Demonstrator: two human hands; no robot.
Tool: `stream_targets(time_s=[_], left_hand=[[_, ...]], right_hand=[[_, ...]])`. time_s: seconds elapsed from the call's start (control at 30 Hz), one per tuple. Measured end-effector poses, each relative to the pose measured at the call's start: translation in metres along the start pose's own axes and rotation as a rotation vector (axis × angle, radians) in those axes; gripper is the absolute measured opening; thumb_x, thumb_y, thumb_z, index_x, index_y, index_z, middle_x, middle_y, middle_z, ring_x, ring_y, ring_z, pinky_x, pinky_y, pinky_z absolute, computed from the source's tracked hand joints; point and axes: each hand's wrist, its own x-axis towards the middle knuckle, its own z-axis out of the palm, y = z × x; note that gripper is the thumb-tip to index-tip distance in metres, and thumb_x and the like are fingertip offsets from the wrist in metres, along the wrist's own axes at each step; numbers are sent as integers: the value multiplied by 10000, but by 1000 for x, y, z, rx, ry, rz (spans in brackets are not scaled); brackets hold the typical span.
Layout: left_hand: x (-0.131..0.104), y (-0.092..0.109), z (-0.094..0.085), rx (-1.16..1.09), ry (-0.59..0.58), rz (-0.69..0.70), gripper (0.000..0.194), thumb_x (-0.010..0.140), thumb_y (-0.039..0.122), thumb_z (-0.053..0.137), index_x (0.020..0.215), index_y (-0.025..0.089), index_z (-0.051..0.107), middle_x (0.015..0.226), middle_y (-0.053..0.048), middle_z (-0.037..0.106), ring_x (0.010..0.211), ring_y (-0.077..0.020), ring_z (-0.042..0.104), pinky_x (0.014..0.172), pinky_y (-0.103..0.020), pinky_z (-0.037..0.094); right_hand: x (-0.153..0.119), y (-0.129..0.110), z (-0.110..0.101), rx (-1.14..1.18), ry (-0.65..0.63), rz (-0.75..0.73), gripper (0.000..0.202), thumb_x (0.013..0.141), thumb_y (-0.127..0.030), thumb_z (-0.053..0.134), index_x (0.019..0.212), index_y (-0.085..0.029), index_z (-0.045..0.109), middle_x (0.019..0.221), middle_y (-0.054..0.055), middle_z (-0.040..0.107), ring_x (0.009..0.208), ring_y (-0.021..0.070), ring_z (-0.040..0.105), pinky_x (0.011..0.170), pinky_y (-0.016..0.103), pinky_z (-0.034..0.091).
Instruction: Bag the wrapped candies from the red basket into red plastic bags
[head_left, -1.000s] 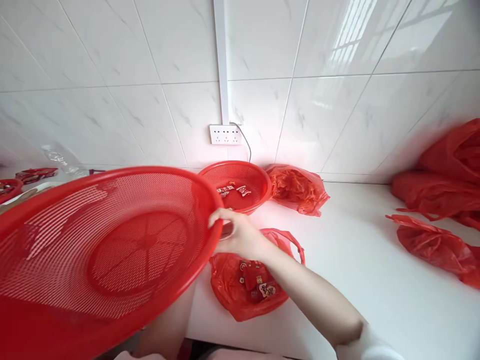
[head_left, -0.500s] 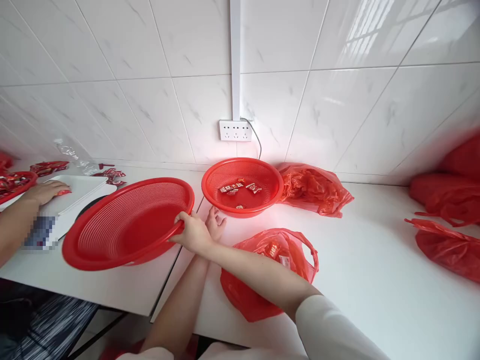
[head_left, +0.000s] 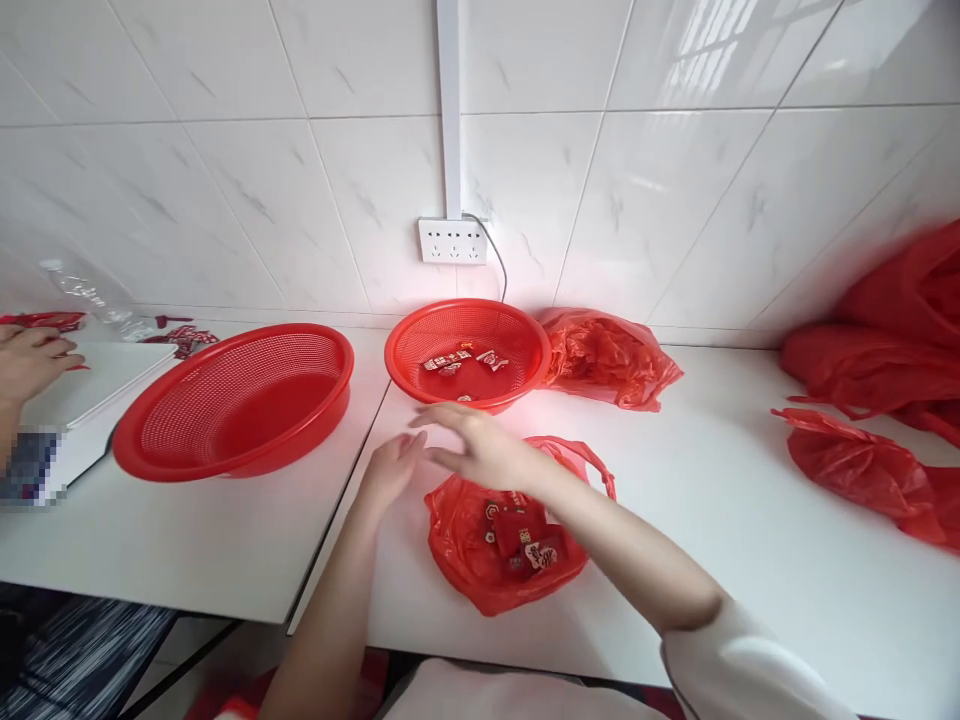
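My right hand (head_left: 484, 445) is open, its fingers stretched to the left over the near side of the small basket. Just beside its fingertips, my left hand (head_left: 390, 468) is raised with fingers loosely apart; nothing shows in it. Below them lies an opened red plastic bag (head_left: 457, 560) with small red and white wrapped pieces (head_left: 525, 535) inside. Behind the hands stands a small red basket (head_left: 397, 365) with several wrapped pieces (head_left: 448, 360) on its bottom. To the left, a large red basket (head_left: 225, 410) with nothing in it rests tilted, its near-left rim low.
A tied-looking red bag (head_left: 607, 360) leans by the small basket. More red bags (head_left: 870, 470) lie at the right. At far left are a co-worker's hand (head_left: 34, 360), a white board (head_left: 105, 375) and a plastic bottle (head_left: 97, 300). A power strip (head_left: 453, 241) hangs on the wall.
My right hand has let go of the large basket's rim and moved right, over the bag. My left hand has drawn back a little. The bag's contents show more now.
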Motion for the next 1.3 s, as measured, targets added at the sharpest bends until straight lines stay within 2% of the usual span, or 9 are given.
stream_targets(time_s=[0.17, 0.3, 0.47, 0.6, 0.77, 0.97, 1.07, 1.2, 1.3], left_hand=[[-71, -3, -7, 280, -248, -138, 371, 752, 598, 566, 772, 229, 603, 798, -29, 648, 690, -211, 615, 585, -289, 422], [-97, 2, 2, 372, -219, -177, 282, 788, 509, 554, 780, 229, 590, 817, -28, 643, 701, -206, 602, 591, -292, 411], [-66, 20, -14, -108, -25, -156, 306, 775, 507, 621, 768, 201, 633, 761, -15, 633, 642, -169, 587, 600, -281, 459], [-33, 60, -40, -453, 281, 65, 253, 757, 424, 692, 874, 199, 678, 1198, -40, 602, 1000, -224, 607, 776, -297, 514], [-8, 117, -54, -764, -54, 346, 410, 774, 422, 660, 1140, 244, 608, 1173, -52, 620, 1115, -283, 581, 912, -423, 501], [4, 148, -8, -495, -554, 364, 494, 751, 308, 712, 1214, 260, 548, 896, -15, 604, 834, -181, 617, 796, -351, 523], [7, 145, 15, -475, -601, 402, 165, 849, 347, 607, 910, 194, 613, 842, -23, 580, 785, -143, 561, 682, -267, 482], [11, 135, 19, -619, -688, 230, 349, 951, 468, 411, 795, 183, 537, 530, 46, 395, 472, -79, 352, 480, -225, 323], [13, 130, 17, -649, -719, 189, 427, 958, 509, 363, 797, 167, 562, 478, 37, 420, 451, -82, 365, 516, -236, 352]], right_hand=[[-98, 29, -69, -610, 23, 600, 587, 843, -378, 609, 1362, -160, 439, 1356, 190, 527, 1266, 325, 492, 1021, 496, 376], [-135, 42, -86, -689, -156, 962, 171, 849, -284, 554, 943, -192, 664, 910, 113, 714, 881, 280, 673, 759, 402, 480], [-133, 26, -119, -245, 263, 786, 298, 842, -466, 560, 772, -188, 644, 717, 43, 687, 648, 173, 631, 565, 277, 458], [-112, 4, -141, 21, 616, 469, 311, 789, -474, 659, 802, -164, 635, 709, 27, 641, 635, 144, 600, 580, 268, 479], [-77, -19, -137, 112, 905, 215, 381, 788, -400, 690, 1098, -228, 551, 721, -28, 574, 644, 126, 595, 608, 261, 510], [-44, -42, -100, -12, 521, -57, 177, 859, -325, 622, 1000, -220, 607, 902, 29, 638, 850, 154, 622, 799, 312, 535], [-38, -46, -88, -72, 349, -153, 154, 903, -283, 556, 1027, -233, 634, 1034, 51, 652, 994, 183, 615, 883, 343, 519], [-46, -29, -86, -23, 409, -10, 287, 960, -223, 402, 1164, -241, 603, 1195, 65, 612, 1066, 181, 604, 928, 370, 504], [-53, -9, -84, 55, 358, 84, 269, 927, -234, 481, 1162, -218, 611, 979, 43, 677, 894, 161, 651, 856, 349, 530]])
